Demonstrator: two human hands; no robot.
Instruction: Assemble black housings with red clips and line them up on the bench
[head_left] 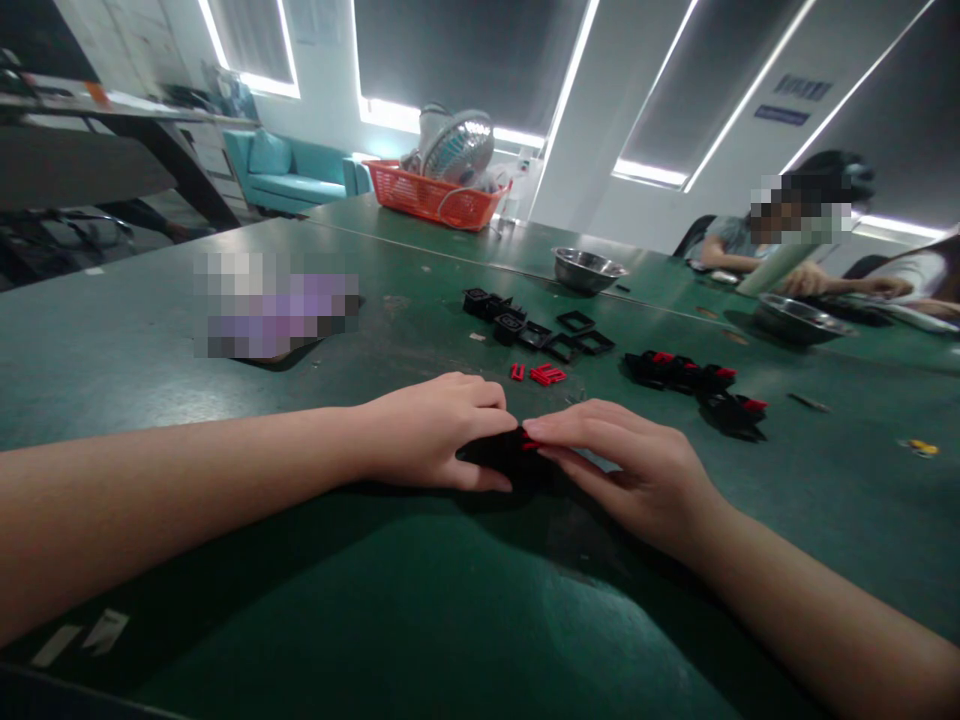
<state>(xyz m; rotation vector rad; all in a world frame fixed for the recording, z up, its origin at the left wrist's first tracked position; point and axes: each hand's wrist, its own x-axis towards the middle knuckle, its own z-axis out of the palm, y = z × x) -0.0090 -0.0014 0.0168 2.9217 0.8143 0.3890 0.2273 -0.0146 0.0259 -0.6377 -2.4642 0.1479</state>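
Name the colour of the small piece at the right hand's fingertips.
The small piece is red, showing best in the head view.

red basket (429, 203) on green table (465, 620) | teal sofa (300, 188) beyond

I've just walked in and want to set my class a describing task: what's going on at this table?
A person's left hand grips a black part low over the green table, while the right hand has a small red piece at that part, between its fingertips. Whether the piece is seated is hidden. Just beyond lie loose red pieces and black parts; to the right sit black assemblies with red showing.
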